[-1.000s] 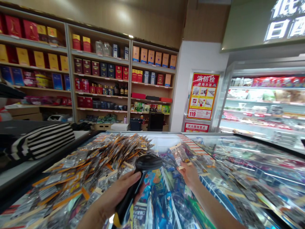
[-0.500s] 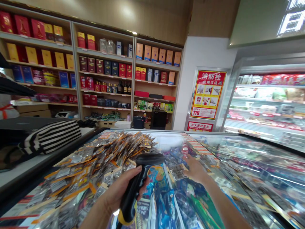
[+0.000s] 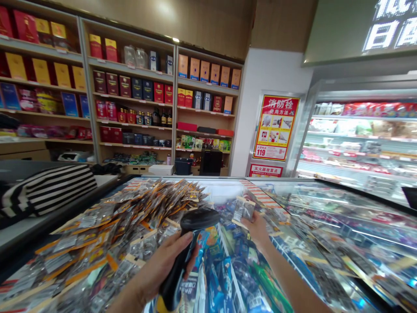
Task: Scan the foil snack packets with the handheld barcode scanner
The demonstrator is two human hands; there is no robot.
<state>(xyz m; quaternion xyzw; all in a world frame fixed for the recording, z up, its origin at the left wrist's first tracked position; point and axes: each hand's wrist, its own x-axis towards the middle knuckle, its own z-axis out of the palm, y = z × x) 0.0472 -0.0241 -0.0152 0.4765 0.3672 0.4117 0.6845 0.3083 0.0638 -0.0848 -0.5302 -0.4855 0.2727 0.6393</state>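
at two o'clock from the black scanner, i see the small packet pinched by the nearly closed right hand. the left hand wraps the scanner's handle, which runs seven to one o'clock.

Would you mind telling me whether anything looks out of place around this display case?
The heaped packets left of the handheld scanner look untidy, overlapping at uneven angles on the display case. No spill or obvious damage stands out.
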